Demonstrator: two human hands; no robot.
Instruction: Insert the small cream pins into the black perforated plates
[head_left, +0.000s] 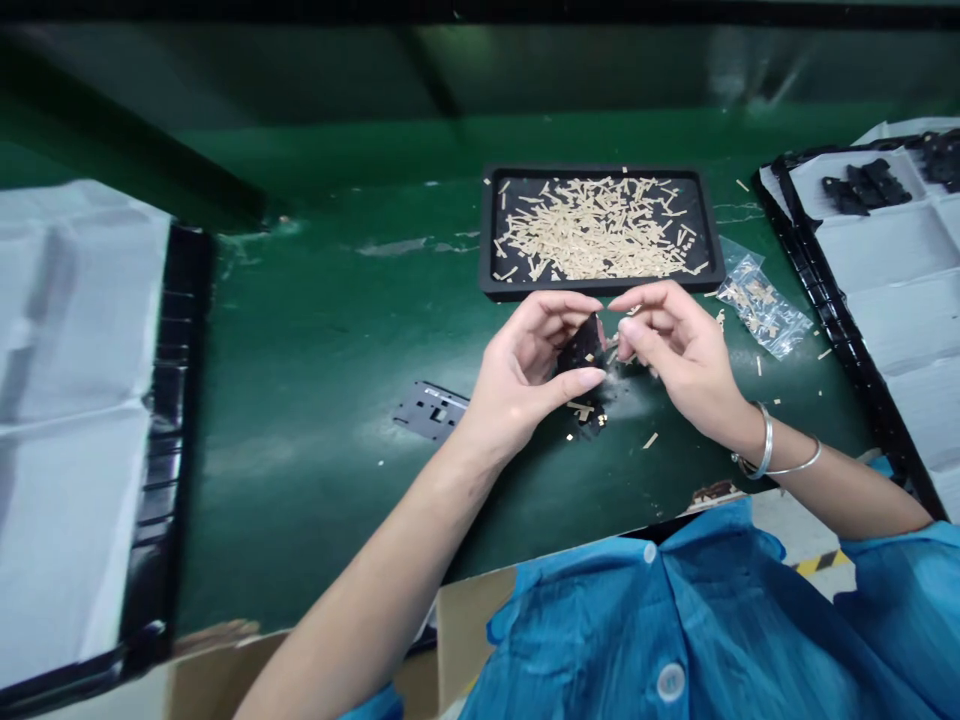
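Observation:
My left hand (pixel 536 355) is closed around a small black plastic part (pixel 580 346), holding it tilted above the green table. Close to the part's right side is my right hand (pixel 671 350), its thumb and fingertips drawn together in a pinch; whatever sits between them is too small to name. Loose beige strips and bits (pixel 581 410) lie on the table below the hands. Just behind the hands stands a black tray (pixel 487 240) heaped with short beige strips (pixel 592 235). A flat grey plate with cutouts (pixel 429 408) rests left of my left wrist.
A clear plastic bag (pixel 765 305) with beige pieces lies right of the tray. On the right, a black-edged crate (pixel 892 400) lined with white sheets holds black parts (pixel 866 187). Another lined crate (pixel 180 330) stands at the left. A green post (pixel 150 140) rises at the back left.

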